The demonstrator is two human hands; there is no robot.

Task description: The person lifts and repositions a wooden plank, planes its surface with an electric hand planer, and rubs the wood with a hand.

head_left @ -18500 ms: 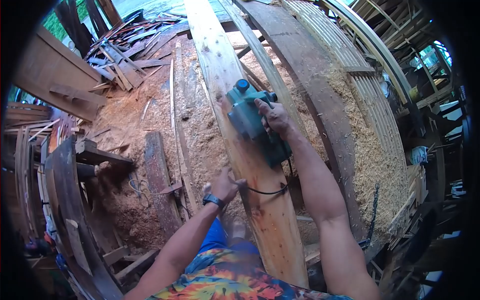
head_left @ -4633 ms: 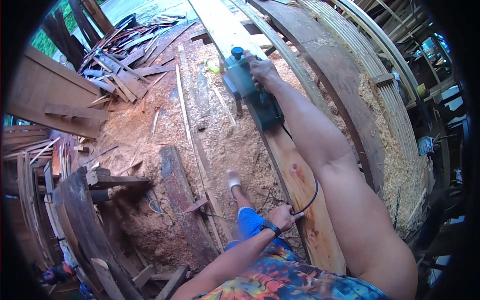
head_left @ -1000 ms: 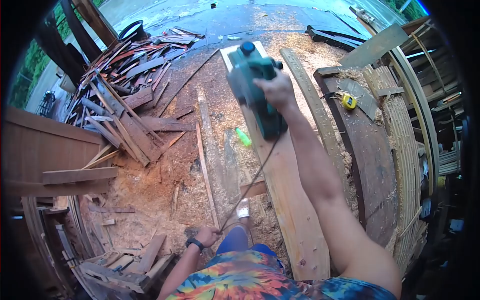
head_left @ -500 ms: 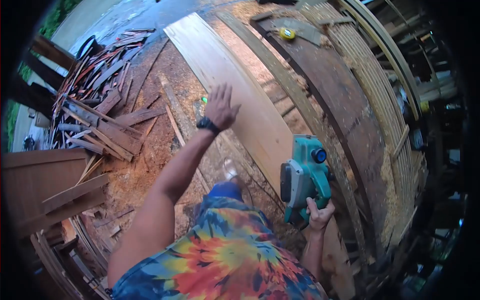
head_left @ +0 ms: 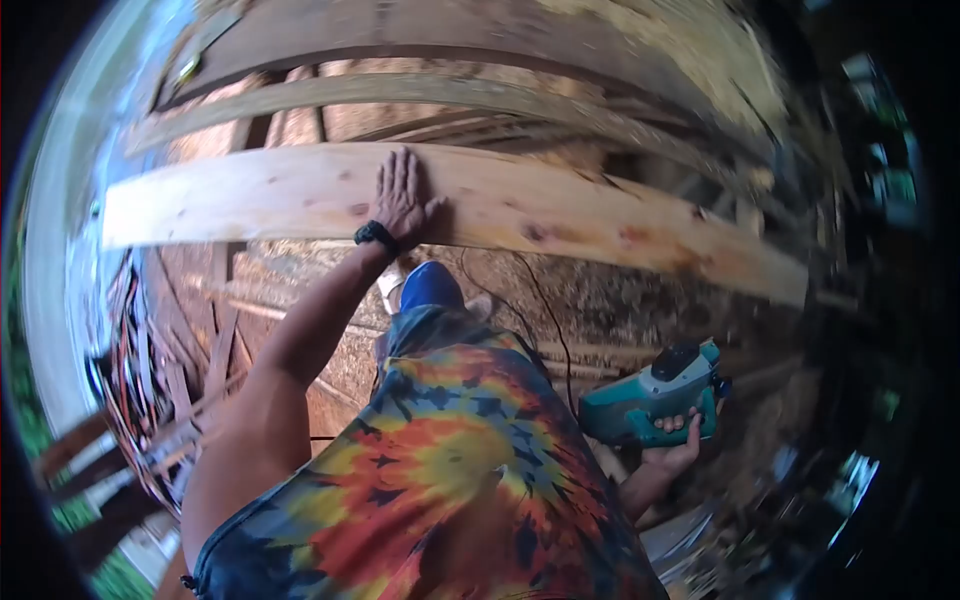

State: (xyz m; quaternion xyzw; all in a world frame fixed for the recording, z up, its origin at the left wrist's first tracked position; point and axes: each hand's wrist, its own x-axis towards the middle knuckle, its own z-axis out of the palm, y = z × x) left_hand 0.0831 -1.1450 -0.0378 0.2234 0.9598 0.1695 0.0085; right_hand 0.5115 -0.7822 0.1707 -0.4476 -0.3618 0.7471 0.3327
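A long pale wooden board (head_left: 270,195) with several knots stretches across the view in front of me. My left hand (head_left: 402,202) lies flat on its middle, fingers stretched out, with a dark band at the wrist. Low on the right, my right hand (head_left: 680,440) is wrapped round the handle of a teal electric planer (head_left: 640,405). The planer is off the board, held beside my body and turned on its side. A dark power cord (head_left: 558,335) hangs down near it.
Beyond the board runs a narrower timber (head_left: 420,90), with a wide dark plank (head_left: 330,30) farther back. Scrap wood strips (head_left: 140,370) are heaped at the left. Shavings cover the ground (head_left: 620,310), and a yellow tape measure (head_left: 188,68) sits at the upper left.
My view has swung round, so the board now runs crosswise. The planer has moved from over the board's near end to beside my right side. My left hand now rests on the board.
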